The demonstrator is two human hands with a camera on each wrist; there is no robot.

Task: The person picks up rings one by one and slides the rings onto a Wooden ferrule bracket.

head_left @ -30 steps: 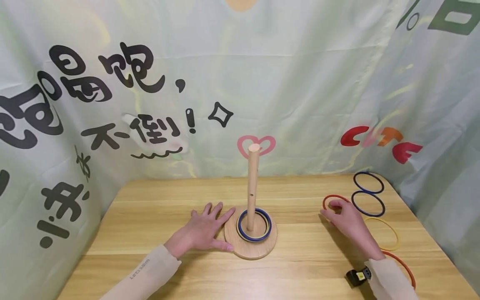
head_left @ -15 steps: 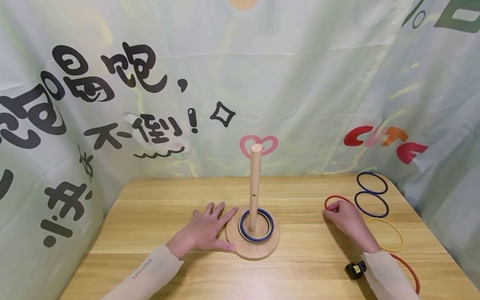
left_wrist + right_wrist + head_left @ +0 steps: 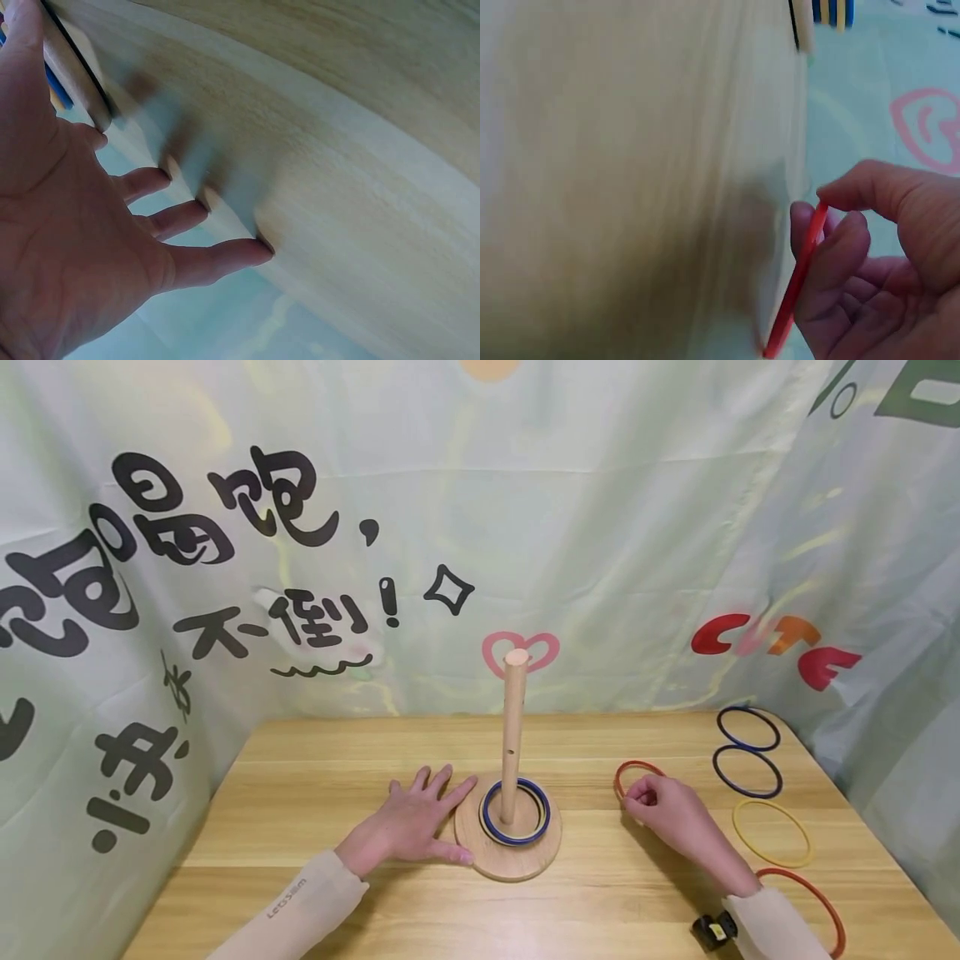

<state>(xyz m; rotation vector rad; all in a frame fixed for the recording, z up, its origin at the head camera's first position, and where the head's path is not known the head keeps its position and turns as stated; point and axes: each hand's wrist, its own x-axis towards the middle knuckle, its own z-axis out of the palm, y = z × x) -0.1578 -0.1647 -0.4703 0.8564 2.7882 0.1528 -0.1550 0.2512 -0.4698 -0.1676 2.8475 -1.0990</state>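
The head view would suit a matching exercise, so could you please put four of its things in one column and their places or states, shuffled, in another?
Things:
1. Left hand
2. Right hand
3. Wooden peg
4. Loose yellow ring

Places or states:
A. Upright on the round base
B. Lying on the table
C. Fingers spread at the edge of the round base
D. Pinching a red ring

Pairs: 1-C, 2-D, 3-A, 4-B

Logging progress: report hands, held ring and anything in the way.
Right hand pinching red ring. Left hand spread at base's edge. Nothing seen between ring and base.
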